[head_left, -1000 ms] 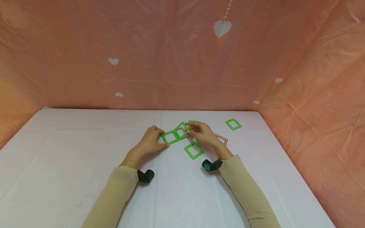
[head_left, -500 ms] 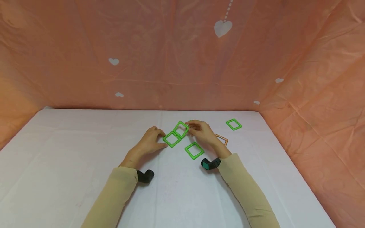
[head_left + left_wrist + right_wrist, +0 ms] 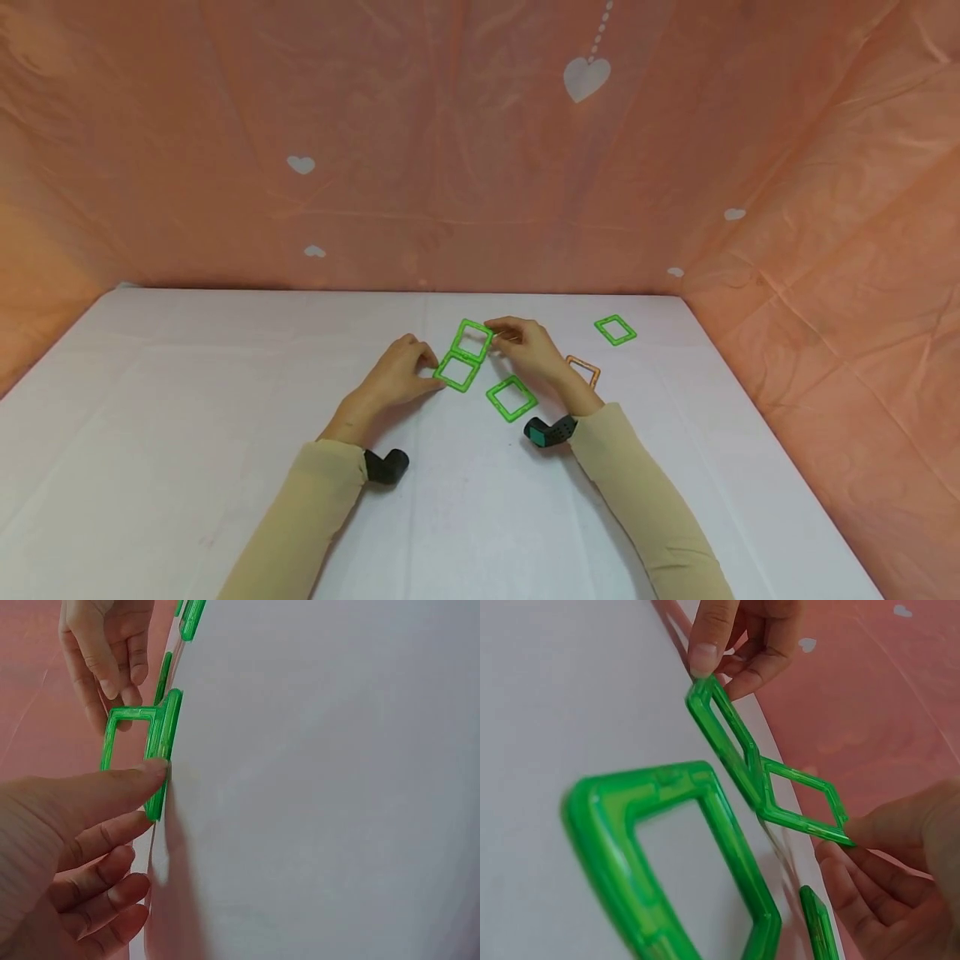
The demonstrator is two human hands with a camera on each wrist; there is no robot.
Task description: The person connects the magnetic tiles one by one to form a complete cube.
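two green square frames sit near the middle of the head view, meeting edge to edge. the left hand (image 3: 396,371), left of centre, pinches the lower green frame (image 3: 472,377) between thumb and fingers, with the thumb on its rim in the left wrist view. the right hand (image 3: 528,350), right of centre, pinches the upper green frame (image 3: 459,335) at its right corner; the right wrist view shows thumb and fingertips gripping that rim. in the wrist views the two frames stand at an angle to each other; whether they touch the table is hard to tell. just below the right hand, a loose green frame (image 3: 498,407) lies flat on the white tablecloth (image 3: 225,417). an orange frame (image 3: 584,363) is partly hidden behind the right wrist, and a far green frame (image 3: 604,333) lies well apart in the upper right of the table. the right wrist view also shows part of one more green piece (image 3: 819,922) near its lower edge, below the right hand. both arms wear beige sleeves (image 3: 652,500). an orange curtain (image 3: 420,167) with pale hearts (image 3: 587,79) fills the upper part of the frame.
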